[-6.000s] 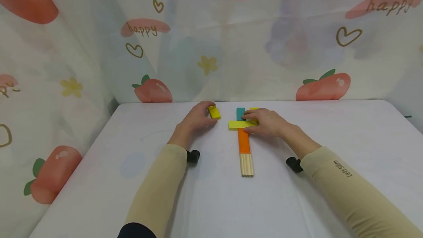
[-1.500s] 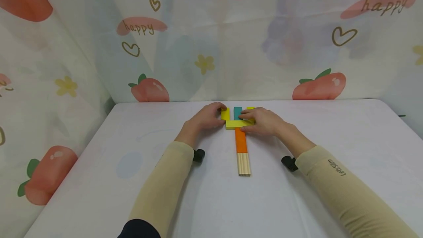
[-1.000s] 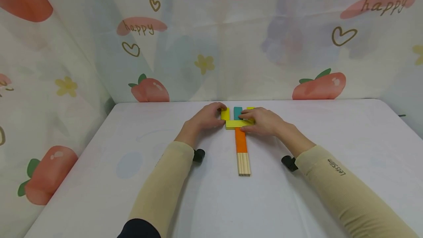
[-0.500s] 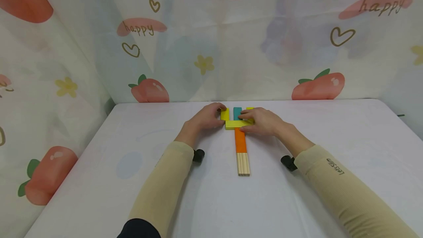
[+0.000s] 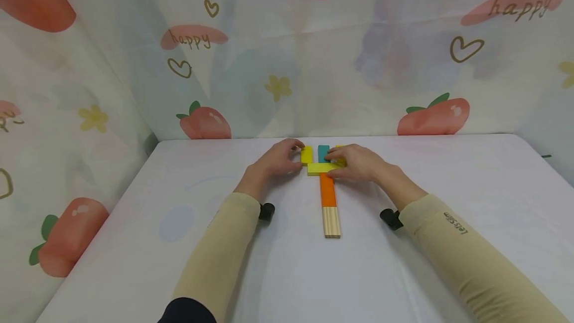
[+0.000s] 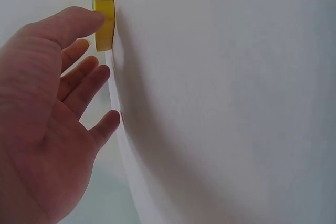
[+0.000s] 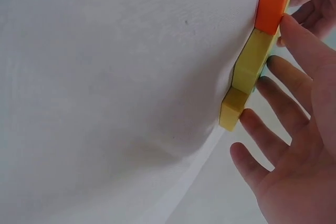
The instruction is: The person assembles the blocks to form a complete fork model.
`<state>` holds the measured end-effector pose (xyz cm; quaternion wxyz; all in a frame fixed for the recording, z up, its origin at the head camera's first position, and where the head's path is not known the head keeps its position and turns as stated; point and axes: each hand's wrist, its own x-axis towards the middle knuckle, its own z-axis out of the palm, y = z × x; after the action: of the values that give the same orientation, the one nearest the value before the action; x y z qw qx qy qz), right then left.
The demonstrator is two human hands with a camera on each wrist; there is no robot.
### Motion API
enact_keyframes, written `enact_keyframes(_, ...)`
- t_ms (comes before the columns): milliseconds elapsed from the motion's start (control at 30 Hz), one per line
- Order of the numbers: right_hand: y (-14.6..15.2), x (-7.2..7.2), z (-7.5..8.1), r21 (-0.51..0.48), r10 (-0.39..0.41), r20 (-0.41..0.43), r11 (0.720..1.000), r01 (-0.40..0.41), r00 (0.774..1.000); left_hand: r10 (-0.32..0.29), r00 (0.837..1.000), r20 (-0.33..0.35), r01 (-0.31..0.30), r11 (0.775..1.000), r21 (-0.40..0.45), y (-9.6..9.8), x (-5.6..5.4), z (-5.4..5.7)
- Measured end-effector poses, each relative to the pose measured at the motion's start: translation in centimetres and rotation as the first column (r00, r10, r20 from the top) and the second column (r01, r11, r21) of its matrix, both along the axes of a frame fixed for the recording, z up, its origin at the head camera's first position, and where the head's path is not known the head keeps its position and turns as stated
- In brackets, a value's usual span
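Observation:
Flat wooden blocks form a pattern on the table in the head view. A light yellow block lies crosswise, with a teal block behind it and an orange block in front. Behind its left end lies a small yellow block; another yellow block behind its right end is partly hidden. My left hand is spread beside the left yellow block, thumb near or touching it. My right hand rests fingertips along the crosswise, teal and right yellow blocks, thumb at the orange block's end.
A plain wood block continues the orange one toward me. The white table ends just behind the blocks, at a printed curtain. Black wrist cameras sit on both forearms.
Over the six seconds, my left hand brought the tilted yellow block right, straight against the crosswise block. Since half a second ago its fingers have loosened slightly leftward; my right hand stays almost in place.

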<state>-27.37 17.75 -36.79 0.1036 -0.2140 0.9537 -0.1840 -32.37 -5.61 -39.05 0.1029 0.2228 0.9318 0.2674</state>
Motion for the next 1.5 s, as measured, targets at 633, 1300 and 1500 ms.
enact_keyframes(633, 1.6, -0.2, 0.1, -0.142, -0.074, -0.059, 0.988, 0.065, 0.996, 0.077, 0.997, 0.028, -0.079, 0.995, 0.061, -1.8, 0.4, 0.0)
enact_keyframes(1300, 4.1, 1.6, 1.4, -0.282, -0.160, -0.201, 0.954, 0.099, 0.966, 0.063, 0.990, -0.124, -0.042, 0.986, 0.161, -4.0, 2.0, 0.9)
enact_keyframes(1500, 4.8, 2.6, 1.7, -0.343, -0.195, -0.287, 0.935, 0.089, 0.938, 0.064, 0.981, -0.182, -0.030, 0.982, 0.186, -4.3, 2.9, 1.6)
